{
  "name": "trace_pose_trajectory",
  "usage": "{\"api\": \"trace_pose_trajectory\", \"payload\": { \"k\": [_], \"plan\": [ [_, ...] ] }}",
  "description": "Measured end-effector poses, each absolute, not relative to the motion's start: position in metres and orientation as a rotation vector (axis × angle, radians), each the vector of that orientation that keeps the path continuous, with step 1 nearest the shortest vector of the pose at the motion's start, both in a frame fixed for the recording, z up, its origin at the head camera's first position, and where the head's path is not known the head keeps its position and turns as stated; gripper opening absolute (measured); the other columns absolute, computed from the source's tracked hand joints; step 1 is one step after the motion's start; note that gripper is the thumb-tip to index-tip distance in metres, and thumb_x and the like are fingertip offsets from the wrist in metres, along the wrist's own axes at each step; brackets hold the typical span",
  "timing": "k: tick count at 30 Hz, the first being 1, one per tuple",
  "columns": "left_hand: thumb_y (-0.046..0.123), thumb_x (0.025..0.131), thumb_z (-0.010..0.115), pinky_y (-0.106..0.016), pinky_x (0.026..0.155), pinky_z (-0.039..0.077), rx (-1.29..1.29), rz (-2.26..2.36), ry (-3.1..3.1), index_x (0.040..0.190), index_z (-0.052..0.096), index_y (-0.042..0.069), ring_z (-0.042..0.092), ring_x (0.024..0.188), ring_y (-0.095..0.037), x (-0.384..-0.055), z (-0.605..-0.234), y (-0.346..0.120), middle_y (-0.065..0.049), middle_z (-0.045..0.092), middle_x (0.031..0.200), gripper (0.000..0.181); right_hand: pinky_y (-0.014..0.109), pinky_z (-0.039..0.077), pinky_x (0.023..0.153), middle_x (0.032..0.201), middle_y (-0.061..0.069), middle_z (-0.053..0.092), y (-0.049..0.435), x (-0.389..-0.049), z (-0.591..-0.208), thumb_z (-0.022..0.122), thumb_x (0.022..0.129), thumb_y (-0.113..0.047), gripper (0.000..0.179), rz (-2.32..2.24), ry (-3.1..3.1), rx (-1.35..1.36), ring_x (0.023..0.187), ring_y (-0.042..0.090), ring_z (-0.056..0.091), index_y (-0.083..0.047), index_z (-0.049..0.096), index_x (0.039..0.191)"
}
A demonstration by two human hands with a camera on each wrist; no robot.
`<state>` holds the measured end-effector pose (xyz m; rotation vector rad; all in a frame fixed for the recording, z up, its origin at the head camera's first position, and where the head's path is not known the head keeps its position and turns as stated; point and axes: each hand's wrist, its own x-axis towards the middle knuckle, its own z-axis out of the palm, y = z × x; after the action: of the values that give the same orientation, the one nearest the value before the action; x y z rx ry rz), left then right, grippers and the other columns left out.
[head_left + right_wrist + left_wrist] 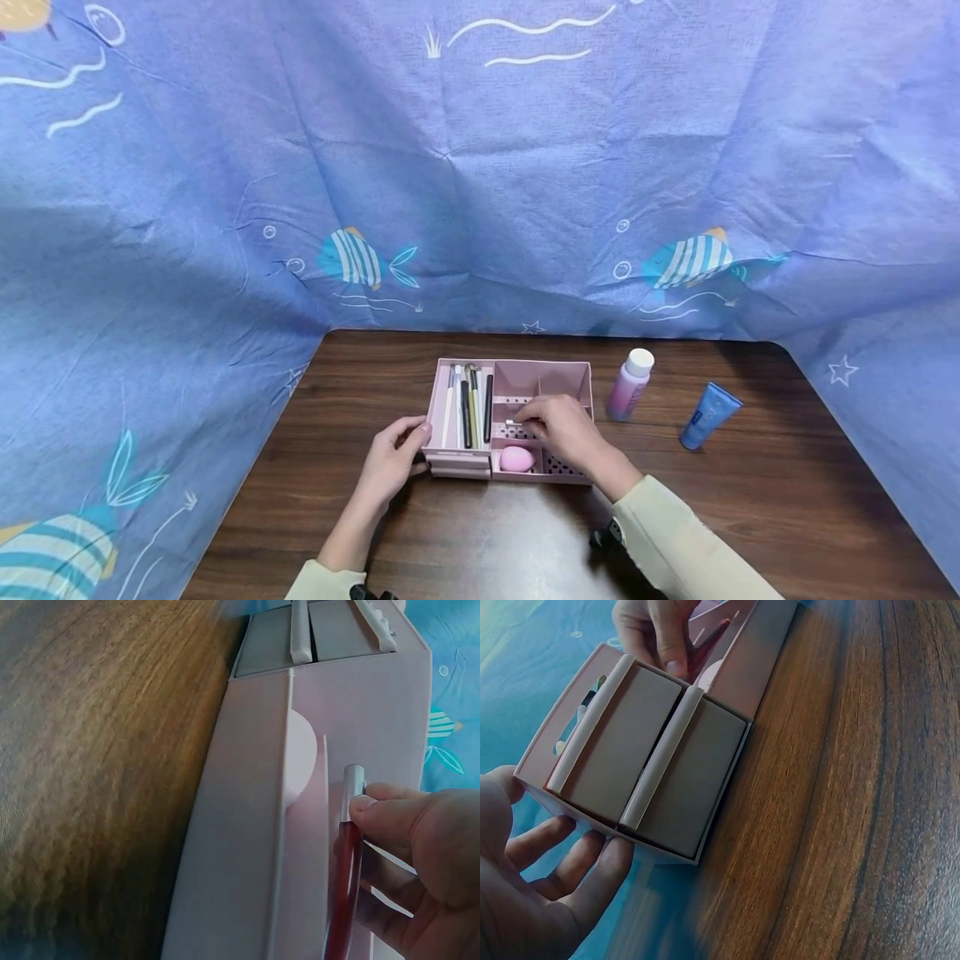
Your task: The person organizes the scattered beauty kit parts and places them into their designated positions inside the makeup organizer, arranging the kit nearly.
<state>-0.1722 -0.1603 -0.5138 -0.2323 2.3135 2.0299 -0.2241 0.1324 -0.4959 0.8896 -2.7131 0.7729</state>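
Note:
My right hand pinches a slim dark-red tube with a silver end by that end, between thumb and fingers. The tube is low in a middle compartment of the pink organizer; part of it is hidden behind the compartment wall. At the organizer's left front corner, my left hand grips the box, thumb at the top rim and fingertips against the side wall. A pink egg-shaped makeup sponge lies in the front compartment. Several slender brushes and pencils fill the left tray.
Right of the organizer stands a pink-purple bottle with a white cap. Farther right is a blue squeeze tube, standing on its cap. Two drawers sit below the left tray. A blue fish-patterned cloth hangs behind the wooden table.

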Motion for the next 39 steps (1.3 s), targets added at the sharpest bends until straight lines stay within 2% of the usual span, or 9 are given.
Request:
{"api": "trace_pose_trajectory", "payload": {
  "k": [4,13,21,31,39],
  "plan": [
    [0.028,0.100,0.068,-0.041,0.078,0.065,-0.233,2.037,2.305,0.130,0.068,0.005,0.065,0.097,-0.019,-0.172,-0.514,-0.159,-0.015,0.066,0.113,0.037,0.040,0.062,0.081,0.099,-0.001,0.079,0.130,-0.225,-0.502,0.080,0.083,-0.004,0.018,0.801,-2.718,0.879,0.091,0.020,0.075,-0.016,0.082,0.096],
    [0.027,0.100,0.068,-0.041,0.077,0.065,-0.225,2.033,2.320,0.130,0.067,0.005,0.065,0.097,-0.018,-0.173,-0.514,-0.158,-0.013,0.066,0.111,0.037,0.044,0.058,0.096,0.105,0.001,0.078,0.133,-0.227,-0.515,0.078,0.087,-0.006,0.015,1.057,-2.818,0.779,0.103,0.023,0.073,-0.015,0.081,0.098],
    [0.026,0.100,0.068,-0.041,0.076,0.065,-0.229,2.029,2.324,0.129,0.068,0.005,0.065,0.096,-0.019,-0.174,-0.515,-0.159,-0.015,0.066,0.111,0.035,0.047,0.057,0.096,0.105,0.003,0.078,0.134,-0.227,-0.518,0.076,0.088,-0.004,0.013,1.154,-2.810,0.759,0.104,0.025,0.072,-0.009,0.080,0.100],
    [0.023,0.100,0.067,-0.040,0.075,0.065,-0.237,2.037,2.315,0.129,0.068,0.003,0.065,0.095,-0.018,-0.174,-0.517,-0.158,-0.014,0.066,0.109,0.034,0.043,0.058,0.092,0.103,0.002,0.078,0.137,-0.226,-0.521,0.075,0.089,-0.007,0.016,1.139,-2.810,0.751,0.100,0.022,0.071,-0.008,0.079,0.104],
    [0.022,0.101,0.066,-0.040,0.073,0.065,-0.232,2.045,2.326,0.126,0.069,0.004,0.065,0.093,-0.016,-0.175,-0.519,-0.160,-0.012,0.069,0.106,0.031,0.044,0.060,0.091,0.104,0.003,0.078,0.143,-0.224,-0.521,0.076,0.088,-0.010,0.022,1.157,-2.813,0.731,0.096,0.021,0.072,-0.008,0.077,0.110]
  ]
}}
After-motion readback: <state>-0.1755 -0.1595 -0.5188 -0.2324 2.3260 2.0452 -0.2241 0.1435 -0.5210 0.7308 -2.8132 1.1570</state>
